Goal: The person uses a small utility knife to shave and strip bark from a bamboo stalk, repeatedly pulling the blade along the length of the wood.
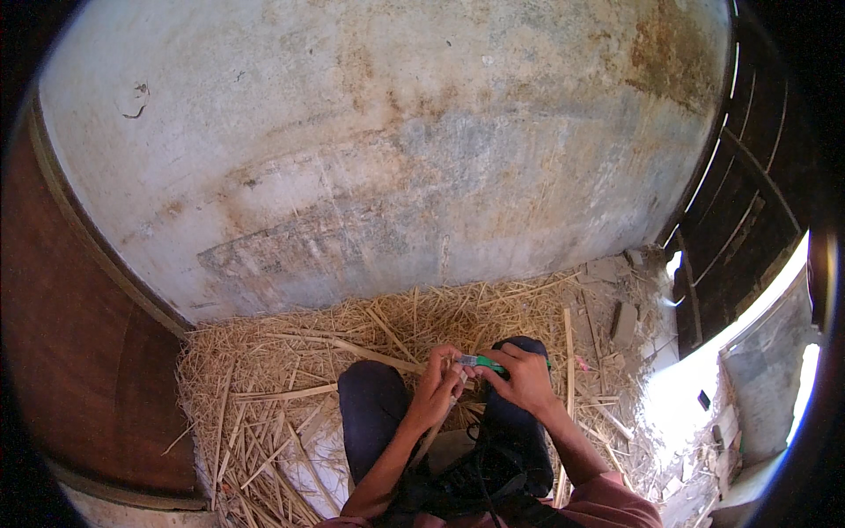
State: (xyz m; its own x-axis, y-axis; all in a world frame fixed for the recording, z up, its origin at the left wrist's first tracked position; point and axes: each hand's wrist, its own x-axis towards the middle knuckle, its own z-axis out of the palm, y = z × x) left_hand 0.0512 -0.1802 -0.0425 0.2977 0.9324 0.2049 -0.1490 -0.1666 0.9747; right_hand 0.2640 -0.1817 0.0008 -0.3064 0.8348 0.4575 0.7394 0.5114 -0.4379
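Note:
Between my knees, my right hand (526, 377) is wrapped round a green utility knife (489, 363), whose grey metal end points left. My left hand (435, 384) is closed beside that end, its fingers pinching a thin pale bamboo strip (435, 428). The strip slants down from the left hand toward my lap. Knife tip and strip meet at the fingers of both hands, so the exact contact there is hidden.
Straw-like shavings and long split strips (290, 393) cover the floor around my legs. A stained plaster wall (396, 176) rises ahead. A brown panel (88, 334) stands at left, a dark plank door (739, 185) at right. A brick (624, 324) lies near the wall's right end.

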